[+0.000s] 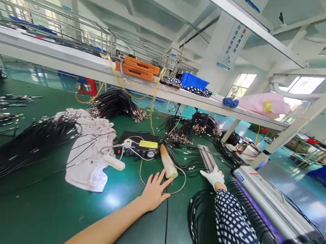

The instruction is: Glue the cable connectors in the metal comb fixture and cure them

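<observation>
Green table (45, 214) filled the foreground. Long silver machine (274, 204), purple-lit along one edge, sat at right. Pale cloth (79, 160) lay left of the black control box (137, 153). Slotted metal strip (205, 156) lay near the machine; gloved right hand (215, 177) was at its near end, couldn't tell if gripping. Bare left hand (155, 191) was spread, holding nothing, fingertips at the near end of the pale roll (167, 162).

The bare left hand (155, 192) is held palm down, fingers spread. The gloved right hand (214, 176) is stretched forward, thumb pointed left.
</observation>
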Available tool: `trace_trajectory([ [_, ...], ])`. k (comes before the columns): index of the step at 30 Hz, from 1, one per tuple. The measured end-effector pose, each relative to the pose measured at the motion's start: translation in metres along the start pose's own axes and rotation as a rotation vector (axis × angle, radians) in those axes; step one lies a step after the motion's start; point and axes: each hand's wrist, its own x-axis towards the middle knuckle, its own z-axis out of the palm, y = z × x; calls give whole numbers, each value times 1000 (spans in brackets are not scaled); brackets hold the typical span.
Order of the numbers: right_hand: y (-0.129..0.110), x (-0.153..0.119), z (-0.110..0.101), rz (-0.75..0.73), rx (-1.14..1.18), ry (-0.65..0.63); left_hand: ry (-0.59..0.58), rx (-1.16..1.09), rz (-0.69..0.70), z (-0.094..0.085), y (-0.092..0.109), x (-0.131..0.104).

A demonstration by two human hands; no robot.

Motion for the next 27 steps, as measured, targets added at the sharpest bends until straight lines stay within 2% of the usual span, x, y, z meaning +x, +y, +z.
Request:
trace_trajectory([
  [3, 1, 18, 5, 44, 1, -38, 61, -41, -4, 8, 6, 12],
  [7, 4, 33, -4, 30, 61, -106, 93, -79, 15, 13, 3, 12],
  [11, 12, 23, -20, 1, 208, -163, 92, -99, 16, 12, 1, 11],
  [17, 27, -40, -32, -145, 597, -391, 101, -92, 5, 13, 3, 11],
  [21, 30, -88, -38, -209, 770, -401, 114, -111, 12, 12, 3, 11],
  [24, 54, -123, -62, -258, 889, -359, 136, -118, 6, 9, 4, 12],
  [26, 80, -149, -90, -259, 846, -377, 142, -129, 3, 8, 5, 12],
  [27, 94, -163, -106, -234, 758, -436, 142, -138, 3, 7, 6, 12],
])
